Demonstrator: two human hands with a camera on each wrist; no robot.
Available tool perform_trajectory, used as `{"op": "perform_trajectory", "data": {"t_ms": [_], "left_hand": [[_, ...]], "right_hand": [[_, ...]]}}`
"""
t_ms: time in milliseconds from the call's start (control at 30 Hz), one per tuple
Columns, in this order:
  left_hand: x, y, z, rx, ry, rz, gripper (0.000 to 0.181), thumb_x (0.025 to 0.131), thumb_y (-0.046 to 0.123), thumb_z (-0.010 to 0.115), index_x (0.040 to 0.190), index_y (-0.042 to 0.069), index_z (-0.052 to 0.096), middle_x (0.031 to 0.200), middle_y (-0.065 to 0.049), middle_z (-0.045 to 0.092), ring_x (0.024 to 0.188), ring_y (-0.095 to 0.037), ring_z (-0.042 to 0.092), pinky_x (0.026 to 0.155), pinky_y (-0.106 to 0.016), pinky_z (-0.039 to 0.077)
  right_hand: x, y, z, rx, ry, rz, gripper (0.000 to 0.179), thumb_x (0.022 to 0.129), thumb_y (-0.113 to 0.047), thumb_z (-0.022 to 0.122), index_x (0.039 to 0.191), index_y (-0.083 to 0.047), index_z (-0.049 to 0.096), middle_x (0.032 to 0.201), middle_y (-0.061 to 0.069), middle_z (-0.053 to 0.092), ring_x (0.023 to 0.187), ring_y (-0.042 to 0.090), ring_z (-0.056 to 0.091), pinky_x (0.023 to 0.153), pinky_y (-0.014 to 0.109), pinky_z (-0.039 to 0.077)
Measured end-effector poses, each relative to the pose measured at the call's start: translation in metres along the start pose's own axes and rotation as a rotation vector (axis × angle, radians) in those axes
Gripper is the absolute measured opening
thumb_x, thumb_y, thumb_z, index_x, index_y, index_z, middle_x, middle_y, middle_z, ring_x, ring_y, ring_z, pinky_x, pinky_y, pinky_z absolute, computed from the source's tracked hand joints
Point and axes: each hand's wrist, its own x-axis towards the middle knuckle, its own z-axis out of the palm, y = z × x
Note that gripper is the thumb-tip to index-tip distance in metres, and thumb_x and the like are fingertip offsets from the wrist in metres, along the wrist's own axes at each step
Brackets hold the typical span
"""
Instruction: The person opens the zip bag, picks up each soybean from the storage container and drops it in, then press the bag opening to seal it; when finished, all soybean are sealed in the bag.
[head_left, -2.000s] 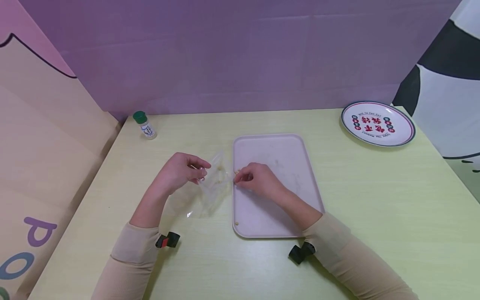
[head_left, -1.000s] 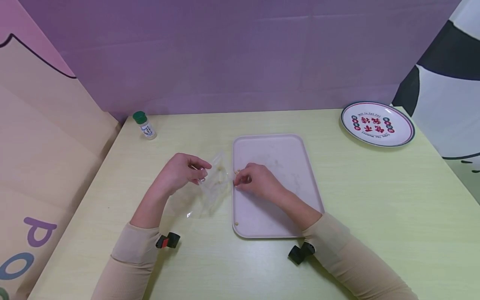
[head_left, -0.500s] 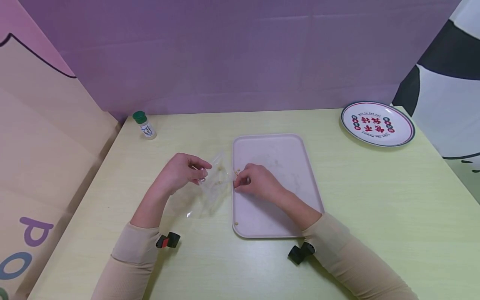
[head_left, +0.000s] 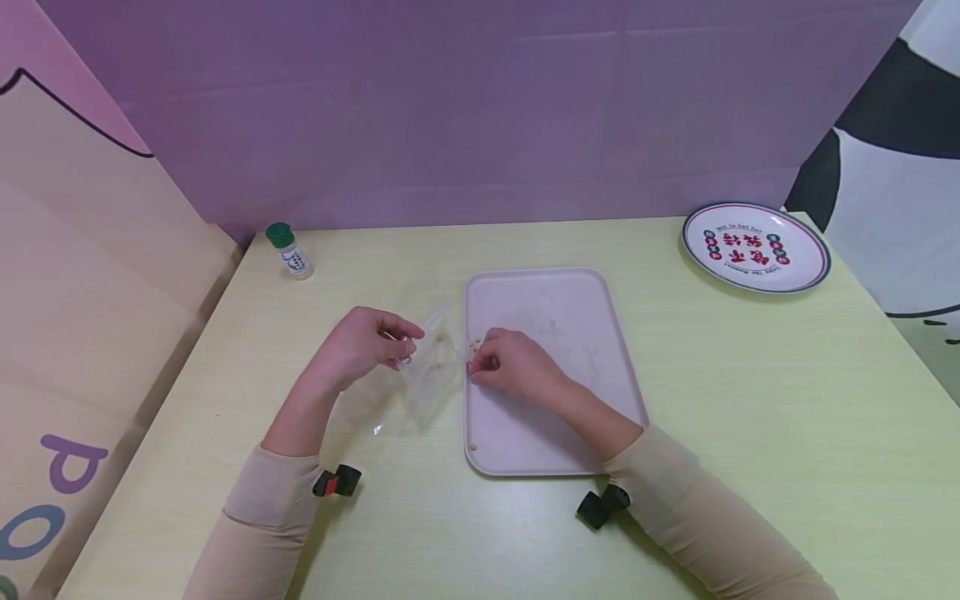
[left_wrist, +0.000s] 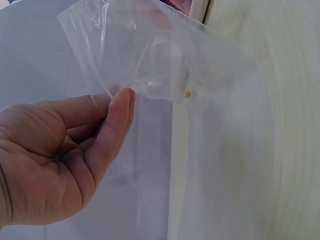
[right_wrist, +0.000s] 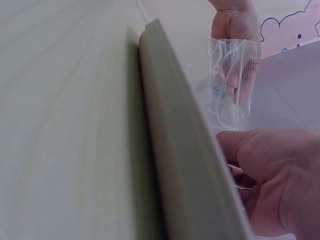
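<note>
The left hand (head_left: pixel 371 337) has its grip pinched on a clear bag (head_left: pixel 432 371) just off the nine o'clock edge of a pale tray (head_left: pixel 540 296), where the right hand (head_left: pixel 516 362) curls beside small yellowish bits (head_left: pixel 475 344), its grip's hold impossible to tell.

A pale yellow-green, wood-grained table (head_left: pixel 795 392) is backed by a creased purple sheet (head_left: pixel 480 117) and flanked by a beige-and-pink printed sheet (head_left: pixel 90 250) and a black-and-white printed sheet (head_left: pixel 900 217).

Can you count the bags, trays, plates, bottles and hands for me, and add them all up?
Bag: 1
Tray: 1
Plate: 1
Bottle: 1
Left hand and right hand: 2
Total: 6
</note>
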Motion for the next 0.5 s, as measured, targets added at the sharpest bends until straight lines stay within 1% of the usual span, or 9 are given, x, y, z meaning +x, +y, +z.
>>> {"op": "perform_trajectory", "data": {"t_ms": [167,367,500], "left_hand": [[0.0001,0.0002,0.0000,0.002,0.001,-0.004,0.025,0.095,0.006,0.070,0.120,0.001,0.073,0.105,-0.012,0.067,0.085,-0.024,0.067,0.085,-0.042,0.059],[0.0001,0.0000,0.0000,-0.005,0.002,-0.007,0.026,0.095,0.006,0.070,0.120,0.001,0.072,0.104,-0.013,0.067,0.084,-0.024,0.067,0.085,-0.043,0.059],[-0.0001,-0.0003,0.0001,-0.016,0.001,-0.008,0.026,0.095,0.006,0.070,0.120,0.001,0.072,0.104,-0.013,0.066,0.085,-0.024,0.067,0.085,-0.042,0.059]], "right_hand": [[-0.0009,-0.0008,-0.0004,0.025,0.045,0.019,0.003,0.086,-0.011,0.078,0.088,-0.010,0.081,0.085,-0.005,0.062,0.079,0.013,0.056,0.076,0.029,0.048],[-0.0011,-0.0025,-0.0010,0.088,0.082,0.079,0.004,0.085,-0.010,0.080,0.088,-0.009,0.080,0.084,-0.003,0.062,0.076,0.013,0.055,0.071,0.027,0.046],[-0.0008,-0.0031,-0.0023,0.122,0.122,0.110,0.004,0.086,-0.009,0.079,0.089,-0.007,0.081,0.084,0.000,0.064,0.078,0.015,0.056,0.071,0.028,0.047]]}}
